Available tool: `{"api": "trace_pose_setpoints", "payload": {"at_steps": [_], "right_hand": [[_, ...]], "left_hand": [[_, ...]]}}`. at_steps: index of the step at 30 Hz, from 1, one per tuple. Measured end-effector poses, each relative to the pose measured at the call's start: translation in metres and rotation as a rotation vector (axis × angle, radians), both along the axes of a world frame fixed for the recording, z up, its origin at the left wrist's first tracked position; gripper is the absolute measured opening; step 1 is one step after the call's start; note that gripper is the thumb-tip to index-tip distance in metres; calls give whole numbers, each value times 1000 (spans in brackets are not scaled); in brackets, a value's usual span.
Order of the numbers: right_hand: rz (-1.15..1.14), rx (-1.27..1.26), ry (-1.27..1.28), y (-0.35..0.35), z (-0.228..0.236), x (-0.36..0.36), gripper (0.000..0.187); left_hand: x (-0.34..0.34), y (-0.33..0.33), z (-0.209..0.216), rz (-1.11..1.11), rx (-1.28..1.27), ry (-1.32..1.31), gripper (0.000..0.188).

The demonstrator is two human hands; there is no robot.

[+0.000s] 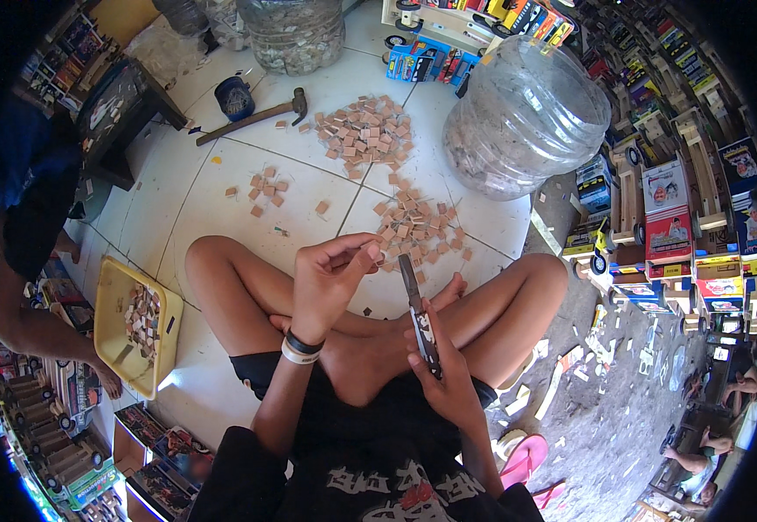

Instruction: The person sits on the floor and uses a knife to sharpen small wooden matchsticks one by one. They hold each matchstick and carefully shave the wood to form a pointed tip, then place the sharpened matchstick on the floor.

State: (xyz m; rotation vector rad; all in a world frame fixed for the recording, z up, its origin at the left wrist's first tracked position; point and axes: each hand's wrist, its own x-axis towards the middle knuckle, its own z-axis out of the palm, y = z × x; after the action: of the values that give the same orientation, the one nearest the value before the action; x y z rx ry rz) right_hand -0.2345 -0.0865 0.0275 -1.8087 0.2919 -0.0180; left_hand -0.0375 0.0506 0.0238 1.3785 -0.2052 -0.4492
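Note:
My left hand [337, 283] is raised over my crossed legs, thumb and fingertips pinched together; whatever is between them is too small to make out. In my right hand [448, 365] is a pair of pliers [419, 309] with dark jaws and a black-and-white patterned handle, its tip pointing up and away from me. The jaws are close to my left fingertips, with a gap between. Just beyond both hands lies a pile of small brown square pieces [418, 224], thin wire-like bits sticking out among them. A larger pile [365, 130] of the same pieces is farther off.
A hammer [257, 117] and a blue cup [235, 97] lie beyond the piles. A big clear plastic container [526, 117] stands at far right. A yellow basin [100, 304] of pieces is at left, beside another person's leg [26, 322]. Stacked toy trucks [666, 209] line the right.

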Motion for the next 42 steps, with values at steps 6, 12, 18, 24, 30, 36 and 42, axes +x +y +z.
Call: {"api": "trace_pose_setpoints", "payload": {"at_steps": [6, 12, 18, 24, 30, 36, 42], "right_hand": [[9, -11, 47, -2, 0, -2, 68], [19, -63, 13, -3, -1, 1, 71], [3, 208, 118, -3, 5, -4, 65], [90, 1084, 194, -1, 10, -12, 48], [119, 1379, 209, 12, 11, -19, 42], [71, 424, 237, 15, 3, -14, 58], [70, -157, -57, 5, 10, -1, 68]], "left_hand": [[0, -1, 0, -8, 16, -14, 22], [1, -1, -1, -15, 14, -2, 22], [1, 4, -6, -91, -106, 124, 29], [-5, 6, -28, -468, -676, 336, 46], [-9, 5, -34, -442, -637, 404, 26], [-2, 14, -29, -446, -495, 520, 20], [-2, 14, -29, -449, -529, 426, 19]]}}
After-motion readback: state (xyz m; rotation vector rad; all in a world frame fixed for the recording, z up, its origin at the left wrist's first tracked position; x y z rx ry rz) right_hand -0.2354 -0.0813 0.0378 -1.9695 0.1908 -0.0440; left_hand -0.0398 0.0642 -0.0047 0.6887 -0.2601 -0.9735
